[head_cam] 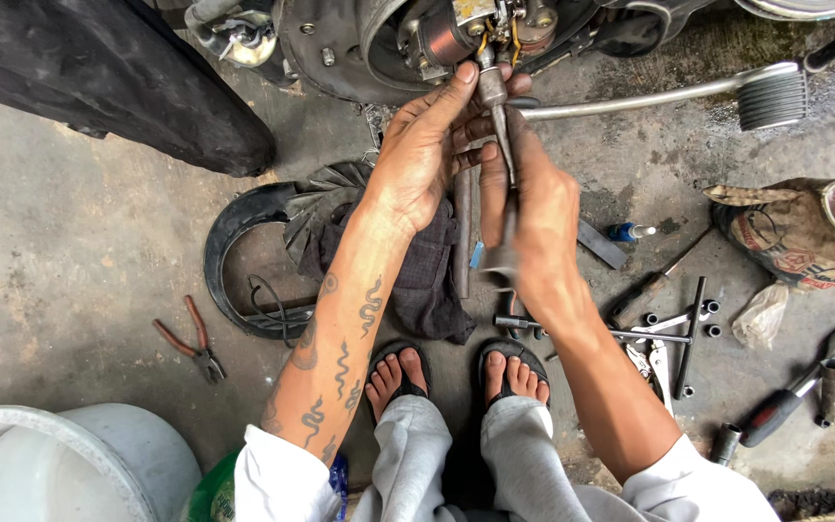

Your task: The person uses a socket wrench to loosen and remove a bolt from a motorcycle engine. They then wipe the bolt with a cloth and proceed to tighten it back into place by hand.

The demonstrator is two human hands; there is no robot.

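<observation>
Both hands meet high in the view, at the open side of an engine (379, 43). The left hand (422, 155) reaches up with its tattooed forearm slanting from the lower left; its fingers are stretched and its fingertips press on the top of a metal socket tool (495, 106), steadying rather than clenching it. The right hand (533, 208) comes up from the lower right and is closed around the tool's shaft, thumb along the metal. The tool stands nearly upright, its head touching the engine's coil parts.

Under the hands a dark cloth (427, 280) lies on the concrete floor, with a black curved cover (229, 246) beside it. Red-handled pliers (190, 343) lie well to the left. To the right are scattered wrenches (674, 333), a ratchet with a red grip (799, 387) and a worn, printed bag (794, 232), tan with red and blue marks, lying on its side. A small blue-capped bottle (628, 232) lies near it. A white bucket (70, 464) sits at the lower left corner.
</observation>
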